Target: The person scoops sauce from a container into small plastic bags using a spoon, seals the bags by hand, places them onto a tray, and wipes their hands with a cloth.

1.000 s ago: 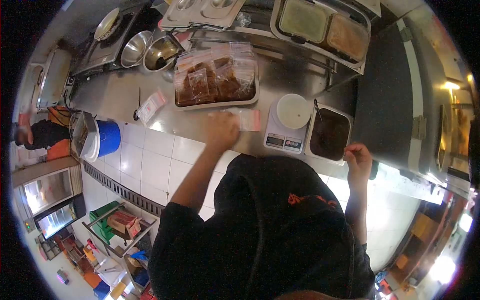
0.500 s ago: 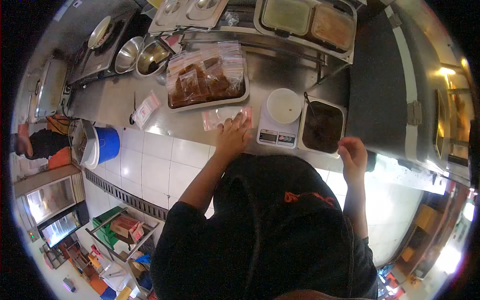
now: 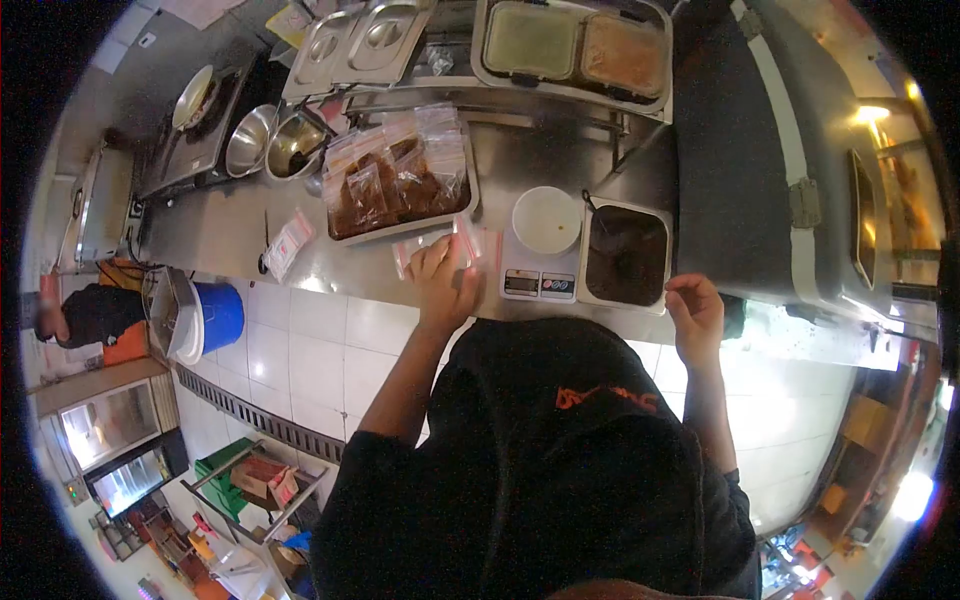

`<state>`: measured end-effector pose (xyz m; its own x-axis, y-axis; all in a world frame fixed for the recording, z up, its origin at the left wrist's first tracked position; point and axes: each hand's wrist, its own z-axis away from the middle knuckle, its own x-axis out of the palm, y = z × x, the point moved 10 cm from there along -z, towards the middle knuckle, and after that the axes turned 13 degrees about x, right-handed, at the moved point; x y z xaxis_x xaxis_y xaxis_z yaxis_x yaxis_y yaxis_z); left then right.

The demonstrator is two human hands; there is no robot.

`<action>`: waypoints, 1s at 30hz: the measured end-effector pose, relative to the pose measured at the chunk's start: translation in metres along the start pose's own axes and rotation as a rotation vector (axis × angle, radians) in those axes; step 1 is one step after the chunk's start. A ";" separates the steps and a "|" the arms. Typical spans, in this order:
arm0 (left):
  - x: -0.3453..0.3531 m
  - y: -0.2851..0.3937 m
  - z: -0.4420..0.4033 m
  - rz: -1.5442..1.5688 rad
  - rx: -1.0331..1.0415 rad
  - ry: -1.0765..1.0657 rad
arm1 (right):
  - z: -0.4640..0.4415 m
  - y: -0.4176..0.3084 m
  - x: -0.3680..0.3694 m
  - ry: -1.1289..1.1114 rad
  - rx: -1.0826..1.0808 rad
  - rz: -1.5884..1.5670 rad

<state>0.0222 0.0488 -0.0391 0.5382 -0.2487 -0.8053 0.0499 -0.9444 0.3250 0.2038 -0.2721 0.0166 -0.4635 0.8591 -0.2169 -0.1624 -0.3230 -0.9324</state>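
Note:
Thin clear plastic bags with pink strips [image 3: 490,246] lie on the steel counter, left of a white scale [image 3: 538,284]. My left hand [image 3: 447,287] is over them, its fingers closed on a bag whose edge stands up at the fingertips. On the scale sits a white round bowl [image 3: 546,220]. A steel container of dark brown food [image 3: 628,258] with a utensil in it stands just right of the scale. My right hand [image 3: 697,308] is at that container's lower right corner, fingers curled together, nothing visible in them. Filled brown bags [image 3: 400,185] are piled in a tray [image 3: 405,230] behind my left hand.
Scissors [image 3: 264,262] and a packet of bags [image 3: 288,246] lie at left. Metal bowls [image 3: 252,142] and a stove are farther back. Lidded containers [image 3: 530,42] stand on the raised shelf. A blue bucket [image 3: 220,318] and another person [image 3: 98,316] are at far left.
The view has shifted, so the counter items appear farther left. My left hand has moved over the bags, and one bag's edge is now raised. My right hand stays beside the dark food container.

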 end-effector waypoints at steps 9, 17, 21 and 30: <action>-0.063 0.096 -0.060 0.373 0.326 0.173 | 0.000 -0.084 0.104 -0.303 -0.286 0.199; -0.068 0.116 -0.067 0.543 0.310 0.259 | -0.002 -0.082 0.145 -0.430 -0.092 0.065; -0.061 0.103 -0.059 0.695 0.139 0.253 | -0.005 -0.068 0.144 -0.413 -0.039 0.090; -0.012 0.083 -0.043 1.160 -0.243 0.120 | -0.003 -0.050 0.153 -0.480 -0.057 0.015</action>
<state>0.0559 -0.0176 0.0188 0.4422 -0.8935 0.0784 -0.3669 -0.1005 0.9248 0.1439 -0.1237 0.0289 -0.8171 0.5702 -0.0853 -0.1105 -0.3000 -0.9475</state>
